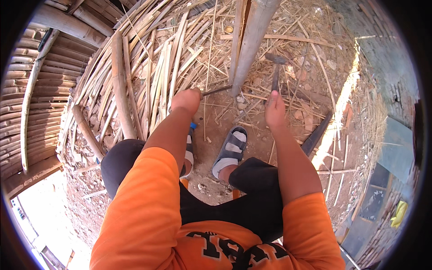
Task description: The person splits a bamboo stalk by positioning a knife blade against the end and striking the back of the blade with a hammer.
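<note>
My left hand (186,101) is closed around the near end of a narrow dark metal blade (218,91); whether it is a knife or a chisel I cannot tell. The blade points right, and its far end meets the lower end of an upright bamboo pole (254,42). A long split runs along the pole's left side. To the right of the pole, my right hand (275,110) grips a hammer (276,60) by its dark handle, thumb along the handle. The hammer's head is raised away from the pole, slightly blurred.
Split bamboo strips (166,74) lie heaped at the far left, with thicker bamboo pieces (120,85) among them. A dark flat length (317,134) rests right of my sandalled foot (230,150). A bamboo slat wall (47,90) stands left; grey sheets (396,150) line the right.
</note>
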